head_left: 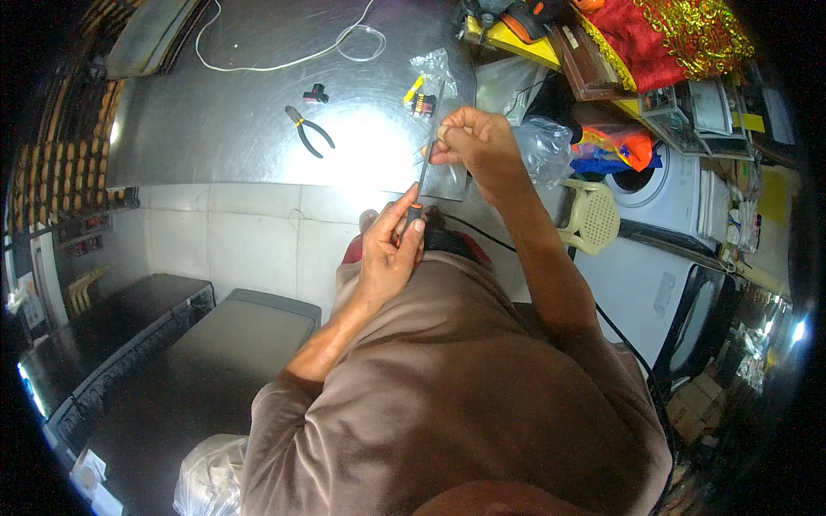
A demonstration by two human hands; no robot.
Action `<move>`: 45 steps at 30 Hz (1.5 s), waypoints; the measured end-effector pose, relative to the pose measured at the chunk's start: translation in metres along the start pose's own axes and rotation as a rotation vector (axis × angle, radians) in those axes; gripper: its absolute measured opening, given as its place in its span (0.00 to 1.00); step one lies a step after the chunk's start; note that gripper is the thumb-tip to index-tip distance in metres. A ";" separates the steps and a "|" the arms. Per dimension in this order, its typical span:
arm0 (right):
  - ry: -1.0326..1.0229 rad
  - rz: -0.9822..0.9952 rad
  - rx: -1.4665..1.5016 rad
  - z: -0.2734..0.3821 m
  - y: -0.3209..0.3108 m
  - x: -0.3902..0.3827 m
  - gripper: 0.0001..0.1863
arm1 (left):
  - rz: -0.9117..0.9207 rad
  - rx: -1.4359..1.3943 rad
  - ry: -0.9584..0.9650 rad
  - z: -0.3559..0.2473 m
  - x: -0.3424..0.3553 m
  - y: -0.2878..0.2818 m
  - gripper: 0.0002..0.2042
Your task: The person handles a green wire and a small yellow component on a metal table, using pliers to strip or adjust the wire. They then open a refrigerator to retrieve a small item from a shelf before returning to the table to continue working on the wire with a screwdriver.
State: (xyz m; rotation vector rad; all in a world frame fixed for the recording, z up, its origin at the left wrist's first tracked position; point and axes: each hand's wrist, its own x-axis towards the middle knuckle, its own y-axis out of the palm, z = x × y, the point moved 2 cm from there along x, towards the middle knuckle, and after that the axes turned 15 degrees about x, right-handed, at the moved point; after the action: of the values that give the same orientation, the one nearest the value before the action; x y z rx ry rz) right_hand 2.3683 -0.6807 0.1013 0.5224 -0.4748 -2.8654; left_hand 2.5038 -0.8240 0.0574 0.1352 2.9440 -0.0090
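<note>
My left hand [391, 254] is closed round the dark handle, with a bit of orange, of a long screwdriver [414, 217]. The thin shaft slants up and away over the table's near edge. Beside the shaft my right hand [482, 153] is closed in a pinch; what its fingertips hold is too small to make out. Past the hands, on the metal table [224, 129], lie cutting pliers [308, 132] with black handles and a small black part [317, 93]. Near the shaft's tip are a clear plastic bag [433, 64] and a small part with yellow and red [422, 105].
A white cable [267, 68] loops across the table's far side. At the right stand a cream stool [592, 217] and a white front-loading washing machine [667, 193], near plastic bags [544, 146] and a red-and-gold cloth [641, 39]. A dark bench [258, 322] is at the left.
</note>
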 end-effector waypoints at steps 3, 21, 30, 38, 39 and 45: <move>-0.022 -0.002 0.022 -0.002 -0.002 -0.001 0.06 | 0.001 0.044 0.022 0.000 0.000 -0.001 0.22; 0.018 0.020 0.053 0.005 -0.016 0.014 0.05 | -0.001 0.061 0.017 0.003 -0.001 -0.003 0.22; 0.024 0.013 0.030 0.007 -0.018 0.016 0.05 | -0.012 0.174 0.042 -0.005 0.000 -0.004 0.21; 0.009 0.003 0.014 0.005 -0.026 0.018 0.05 | 0.009 0.184 0.021 -0.001 -0.001 -0.004 0.21; 0.011 0.025 0.007 0.003 -0.028 0.016 0.05 | 0.017 0.149 0.004 -0.001 -0.001 -0.004 0.21; 0.047 -0.021 -0.003 0.012 -0.025 0.026 0.05 | 0.049 0.047 -0.044 -0.006 -0.002 -0.003 0.21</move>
State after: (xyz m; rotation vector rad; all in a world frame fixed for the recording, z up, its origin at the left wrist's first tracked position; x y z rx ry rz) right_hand 2.3363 -0.6605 0.0955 0.5970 -0.4604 -2.8659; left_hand 2.5040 -0.8267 0.0633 0.2118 2.8968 -0.0731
